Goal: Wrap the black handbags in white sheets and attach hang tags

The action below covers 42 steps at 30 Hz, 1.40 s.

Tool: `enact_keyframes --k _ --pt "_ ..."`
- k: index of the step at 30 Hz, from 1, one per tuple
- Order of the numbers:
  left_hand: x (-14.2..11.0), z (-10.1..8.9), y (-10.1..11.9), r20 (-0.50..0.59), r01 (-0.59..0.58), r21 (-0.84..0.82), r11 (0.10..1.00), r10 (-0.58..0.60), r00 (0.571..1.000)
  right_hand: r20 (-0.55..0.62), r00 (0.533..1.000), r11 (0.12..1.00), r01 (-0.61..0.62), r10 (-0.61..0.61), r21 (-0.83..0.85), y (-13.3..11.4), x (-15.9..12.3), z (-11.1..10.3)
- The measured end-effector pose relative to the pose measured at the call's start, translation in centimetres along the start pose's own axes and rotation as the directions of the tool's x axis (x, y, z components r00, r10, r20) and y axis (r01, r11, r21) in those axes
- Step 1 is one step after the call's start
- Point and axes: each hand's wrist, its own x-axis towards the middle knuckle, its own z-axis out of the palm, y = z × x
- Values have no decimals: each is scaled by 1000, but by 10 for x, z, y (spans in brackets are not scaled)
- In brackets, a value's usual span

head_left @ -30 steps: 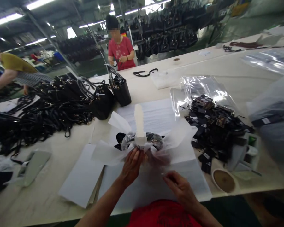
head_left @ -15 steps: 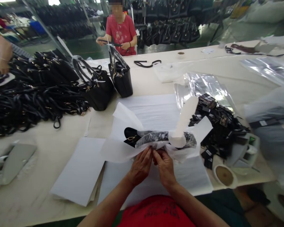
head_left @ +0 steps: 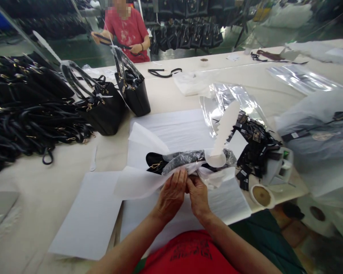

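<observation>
A black handbag (head_left: 154, 163) with a gold clasp lies in front of me, partly wrapped in white tissue paper (head_left: 140, 182). Clear plastic covers its handles (head_left: 184, 160). From its right end a white serrated strip (head_left: 226, 123) with a round base sticks up. My left hand (head_left: 173, 192) and my right hand (head_left: 198, 194) meet at the bag's near side, fingers closed and fingertips together against the tissue paper. The hands hide what lies between the fingertips. Under the bag are large white sheets (head_left: 165, 125).
Two upright black handbags (head_left: 104, 110) stand left of a black strap (head_left: 164, 72). Black bags and straps (head_left: 31, 125) pile up at left. To the right are black tags (head_left: 254, 144), clear plastic bags (head_left: 237, 97) and a tape roll (head_left: 262, 196). Across the table, a person (head_left: 127, 34) handles a strap.
My view has shifted, so the table's contents appear further left. Both hands stay together at the bag's near side, with small finger movements. The serrated strip leans slightly differently.
</observation>
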Motion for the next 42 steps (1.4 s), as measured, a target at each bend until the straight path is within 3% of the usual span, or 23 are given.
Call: enact_keyframes --k 3,8,16,22,26,31,42 --pt "2 4 1 46 -9 112 994 4 999 10 1000 998 -22 21 54 2 -2 -2" --pt "2 3 0 94 -6 94 996 -3 996 43 993 984 -119 114 136 2 -6 -5" --pt "5 2 -2 46 -42 115 992 37 998 -115 983 989 -143 145 26 10 0 -3" --pt "6 0 -4 83 -40 117 992 30 996 -127 970 978 -209 207 1 22 6 -6" --pt "5 0 -13 66 -75 42 996 72 995 -86 993 980 -97 83 -172 31 10 -12" --pt "-2 2 -23 30 -118 -73 990 120 992 -6 997 924 69 -77 -377 41 11 -19" --pt "-9 6 -23 75 -188 -36 982 190 979 143 986 924 129 -81 -360 43 10 -26"
